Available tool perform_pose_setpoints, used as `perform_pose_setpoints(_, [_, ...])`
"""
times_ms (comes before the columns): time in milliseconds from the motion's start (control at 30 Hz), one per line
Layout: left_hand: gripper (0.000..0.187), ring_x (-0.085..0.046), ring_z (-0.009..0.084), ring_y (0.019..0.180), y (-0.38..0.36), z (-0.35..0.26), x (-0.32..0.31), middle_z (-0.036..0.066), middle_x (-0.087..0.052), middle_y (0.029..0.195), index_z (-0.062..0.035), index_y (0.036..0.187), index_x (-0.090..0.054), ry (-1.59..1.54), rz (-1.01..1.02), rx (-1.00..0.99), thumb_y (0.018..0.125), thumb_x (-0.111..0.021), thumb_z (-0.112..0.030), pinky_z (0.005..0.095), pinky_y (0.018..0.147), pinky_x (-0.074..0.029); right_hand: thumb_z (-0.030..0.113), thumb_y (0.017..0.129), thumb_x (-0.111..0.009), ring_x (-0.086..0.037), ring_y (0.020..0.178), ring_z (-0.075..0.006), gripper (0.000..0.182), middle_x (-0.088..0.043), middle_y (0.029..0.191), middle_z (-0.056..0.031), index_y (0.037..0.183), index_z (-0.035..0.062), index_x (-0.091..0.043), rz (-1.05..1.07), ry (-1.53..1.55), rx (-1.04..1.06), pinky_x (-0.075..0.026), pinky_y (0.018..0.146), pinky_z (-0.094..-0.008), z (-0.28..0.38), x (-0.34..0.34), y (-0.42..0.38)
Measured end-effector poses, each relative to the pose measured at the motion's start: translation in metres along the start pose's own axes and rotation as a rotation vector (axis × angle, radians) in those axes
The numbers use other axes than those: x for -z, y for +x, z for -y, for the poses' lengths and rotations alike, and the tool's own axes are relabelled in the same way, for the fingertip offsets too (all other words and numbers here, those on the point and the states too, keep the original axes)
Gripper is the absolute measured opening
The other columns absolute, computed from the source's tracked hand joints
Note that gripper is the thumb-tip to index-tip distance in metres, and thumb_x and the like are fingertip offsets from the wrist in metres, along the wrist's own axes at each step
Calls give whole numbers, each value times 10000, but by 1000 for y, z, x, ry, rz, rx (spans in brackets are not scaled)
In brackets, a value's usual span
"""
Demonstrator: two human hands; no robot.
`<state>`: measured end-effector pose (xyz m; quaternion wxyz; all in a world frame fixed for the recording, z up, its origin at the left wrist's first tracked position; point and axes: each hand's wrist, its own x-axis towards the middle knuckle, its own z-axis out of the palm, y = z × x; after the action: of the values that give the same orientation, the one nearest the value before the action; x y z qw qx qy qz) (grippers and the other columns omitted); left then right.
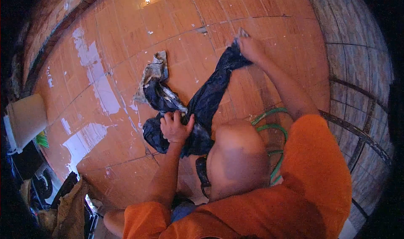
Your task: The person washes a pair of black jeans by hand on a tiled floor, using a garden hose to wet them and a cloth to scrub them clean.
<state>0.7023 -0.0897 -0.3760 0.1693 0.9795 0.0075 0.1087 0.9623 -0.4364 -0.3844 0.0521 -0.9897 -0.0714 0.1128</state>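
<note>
A dark, wet garment (210, 90) with two leg-like lengths lies crumpled on the tiled floor. My left hand (174, 127) grips its bunched middle, fingers bent over the fabric and thumb out to the side. One length stretches up and right to my right hand (251, 50), which is closed around its end. A small greyish tip pokes out past those fingers; I cannot make out whether it is cloth. The other length runs up and left, ending in a dirty beige part (155, 73) that neither hand touches. Whitish smears, perhaps suds, show near my left hand.
The orange floor tiles (176, 20) look wet, with pale puddle-like reflections (99, 83) at left. A light bucket (27, 117) lies tilted at the far left. A green hose (273, 129) loops beside my knee. Brown cloth (70, 209) hangs at lower left; a tiled wall (357, 62) stands right.
</note>
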Motion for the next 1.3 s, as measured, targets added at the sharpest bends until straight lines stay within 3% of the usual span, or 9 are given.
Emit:
perform_pose_setpoints(167, [478, -549, 326, 801, 3, -2, 3, 125, -562, 929, -117, 931, -662, -23, 27, 32, 700, -799, -511, 421, 628, -451, 303, 977, -459, -688, 845, -440, 367, -693, 904, -262, 968, 18, -691, 200, -104, -99, -539, 744, -547, 9, 23, -34])
perform_pose_setpoints(367, [465, -551, 342, 818, 2, -5, -1, 142, -577, 943, -100, 926, -663, -43, 55, 26, 699, -816, -475, 440, 663, -453, 278, 939, -496, -688, 890, -439, 342, -700, 988, -254, 986, 19, -714, 112, -116, -94, -546, 782, -525, 27, 42, 70])
perform_pose_setpoints(600, [472, -546, 334, 804, 0, -2, 6, 138, -576, 955, -108, 938, -661, -49, 46, 28, 701, -805, -491, 426, 639, -452, 223, 854, -561, -689, 947, -418, 282, -703, 1023, -235, 985, 35, -725, 323, -206, -118, -549, 801, -508, 24, 39, 5])
perform_pose_setpoints(700, [471, -546, 332, 806, 0, 0, 3, 139, -576, 958, -114, 942, -662, -45, 36, 30, 699, -806, -490, 426, 637, -452, 181, 808, -598, -690, 950, -412, 256, -709, 1003, -226, 968, 35, -734, 84, -103, -180, -549, 801, -506, 28, 38, 35])
perform_pose_setpoints(833, [472, -552, 335, 824, 0, -1, 3, 141, -579, 965, -111, 947, -666, -46, 31, 18, 695, -810, -484, 432, 640, -457, 191, 867, -564, -690, 871, -435, 274, -689, 966, -282, 990, -29, -672, 183, -163, -33, -547, 734, -521, 27, 39, 96])
perform_pose_setpoints(933, [483, -555, 342, 834, 0, -1, 4, 144, -582, 969, -103, 951, -667, -48, 33, 18, 693, -813, -484, 436, 645, -463, 237, 892, -550, -682, 898, -444, 382, -683, 1003, -288, 1162, -26, -610, 292, -220, 31, -541, 754, -526, -12, -14, 47])
perform_pose_setpoints(1033, [495, -556, 346, 840, -2, 0, 0, 145, -582, 965, -100, 957, -666, -50, 18, 9, 696, -809, -495, 438, 654, -468, 96, 873, -490, -662, 953, -460, 347, -577, 1238, -335, 1163, -52, -610, 294, 34, -249, -521, 854, -528, -2, -21, -120])
perform_pose_setpoints(1167, [503, -555, 346, 837, -1, 0, 2, 143, -574, 950, -96, 951, -663, -50, 40, 14, 696, -804, -506, 437, 660, -467, 89, 854, -527, -674, 915, -454, 251, -674, 1000, -302, 1014, -11, -693, 372, 27, -505, -526, 824, -546, 25, -1, -176])
perform_pose_setpoints(1300, [460, -550, 313, 813, -2, 0, 0, 107, -580, 951, -132, 938, -675, -31, 1, -12, 709, -779, -518, 419, 620, -451, 102, 823, -600, -692, 813, -435, 225, -690, 872, -268, 1005, -4, -678, 309, -101, -155, -543, 731, -540, 23, 5, -103])
